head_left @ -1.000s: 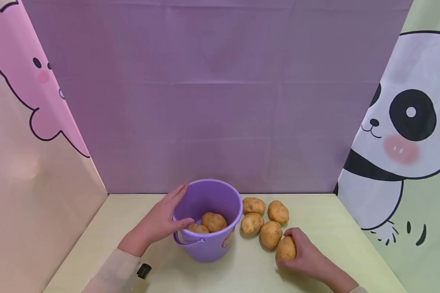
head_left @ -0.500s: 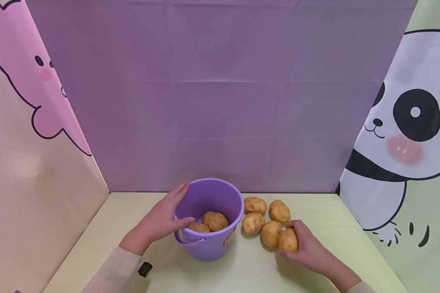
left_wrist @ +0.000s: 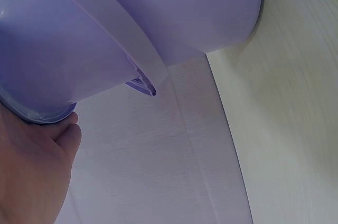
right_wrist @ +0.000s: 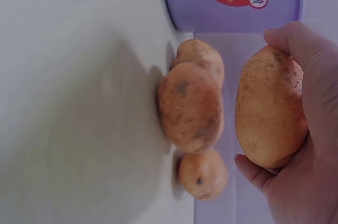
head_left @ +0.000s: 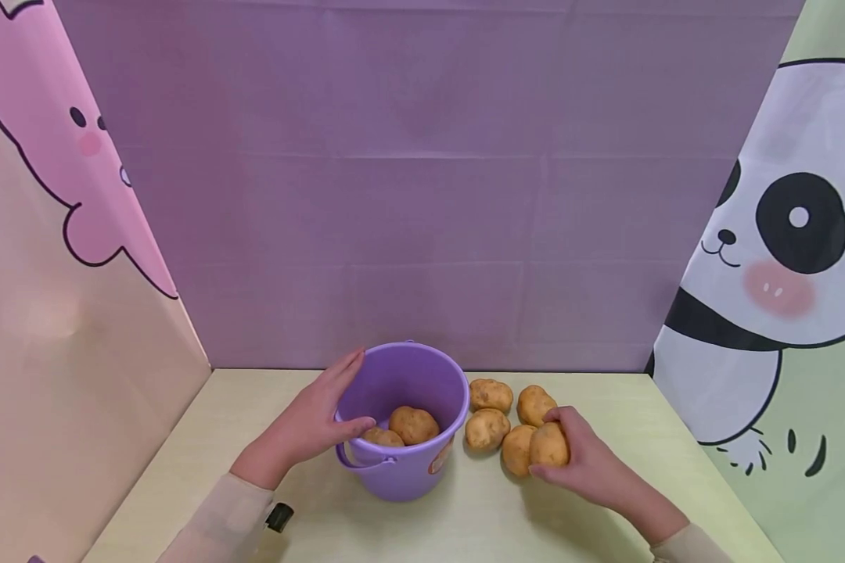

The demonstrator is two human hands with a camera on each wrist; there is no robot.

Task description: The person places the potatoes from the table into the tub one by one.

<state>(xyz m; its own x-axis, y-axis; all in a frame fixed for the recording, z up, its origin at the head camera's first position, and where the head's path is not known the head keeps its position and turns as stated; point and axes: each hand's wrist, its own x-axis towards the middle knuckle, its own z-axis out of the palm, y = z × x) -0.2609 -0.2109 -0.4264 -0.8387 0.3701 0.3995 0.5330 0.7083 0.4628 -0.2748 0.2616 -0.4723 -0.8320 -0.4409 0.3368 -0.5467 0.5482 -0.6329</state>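
Note:
A purple bucket (head_left: 408,477) stands upright on the table, two potatoes (head_left: 413,425) showing inside it. My left hand (head_left: 310,418) rests on the left side of its rim, fingers extended and thumb over the edge; the left wrist view shows the hand (left_wrist: 34,163) against the rim. My right hand (head_left: 584,461) grips a potato (head_left: 549,446) between thumb and fingers. In the right wrist view this held potato (right_wrist: 270,108) is off the table. Just behind it lies another potato (head_left: 517,451), partly hidden, with more loose potatoes (head_left: 487,430) beside the bucket.
A purple backdrop (head_left: 422,195) rises behind the pale table (head_left: 458,524). Side panels carry a panda drawing (head_left: 782,234) on the right and a pink cartoon figure (head_left: 91,227) on the left. The bucket's handle (head_left: 366,467) hangs down at its front left.
My right hand has lifted the front potato and moved it away from me, over the neighbouring one. My left hand has stayed at the bucket rim.

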